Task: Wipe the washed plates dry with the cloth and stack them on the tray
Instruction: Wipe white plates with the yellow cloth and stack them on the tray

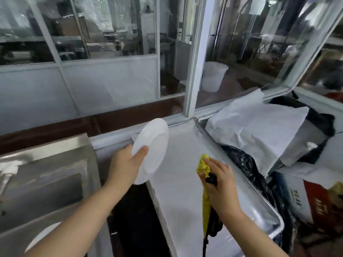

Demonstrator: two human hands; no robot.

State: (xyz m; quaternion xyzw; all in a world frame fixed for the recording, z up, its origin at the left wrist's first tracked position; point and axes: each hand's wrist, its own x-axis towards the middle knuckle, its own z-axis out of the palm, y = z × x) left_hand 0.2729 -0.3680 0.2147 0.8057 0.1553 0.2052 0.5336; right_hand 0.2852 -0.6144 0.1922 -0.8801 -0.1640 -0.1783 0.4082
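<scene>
Commercial kitchen, steel sink point(46, 175), metal tray point(185, 182), glazed partitions point(111, 34)

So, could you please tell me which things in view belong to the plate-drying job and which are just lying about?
Job:
white plate, held in left hand
yellow cloth, held in right hand
metal tray

Lying about:
steel sink
white paper sheet
black plastic bag
red box

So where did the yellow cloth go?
In the head view, the yellow cloth is bunched in the right hand, held over the metal tray, to the right of the white plate.
</scene>
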